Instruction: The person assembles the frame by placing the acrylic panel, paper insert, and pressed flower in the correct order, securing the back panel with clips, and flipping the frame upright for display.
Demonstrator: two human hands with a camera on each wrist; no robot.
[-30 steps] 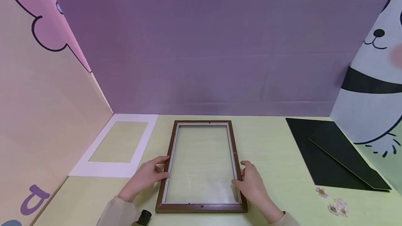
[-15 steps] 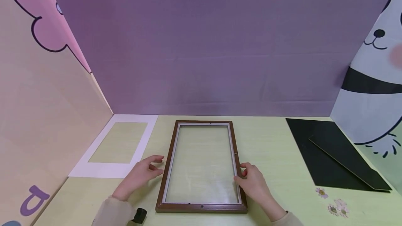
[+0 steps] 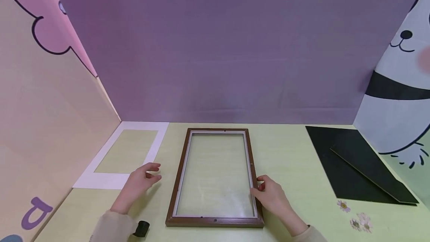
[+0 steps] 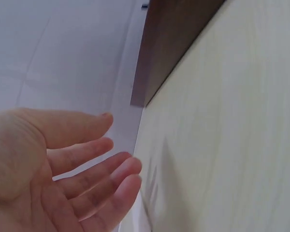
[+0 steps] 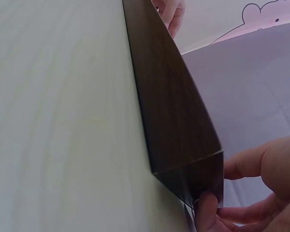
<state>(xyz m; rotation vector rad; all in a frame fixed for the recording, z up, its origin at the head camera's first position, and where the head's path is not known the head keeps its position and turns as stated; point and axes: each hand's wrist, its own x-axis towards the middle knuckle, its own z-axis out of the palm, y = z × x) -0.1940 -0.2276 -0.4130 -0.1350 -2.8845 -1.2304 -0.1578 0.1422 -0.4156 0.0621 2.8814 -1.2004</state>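
Here, only the right hand (image 3: 271, 196) pinches the brown frame (image 3: 198, 222).

What's on this pale wood-grain table (image 3: 282, 148)

Brown frame (image 3: 215, 222) is lying around the middle. White rectangular border (image 3: 100, 180) with a cut-out centre sits off left. Right side's got two overlapping black boards (image 3: 330, 165), plus a few little pinkish flowers (image 3: 365, 220) just in front.

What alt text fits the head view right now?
A right hand grips the right side of a brown frame lying on a pale table, while the left hand is open and apart from it, near a white mat. Black boards and small flowers lie to the right.
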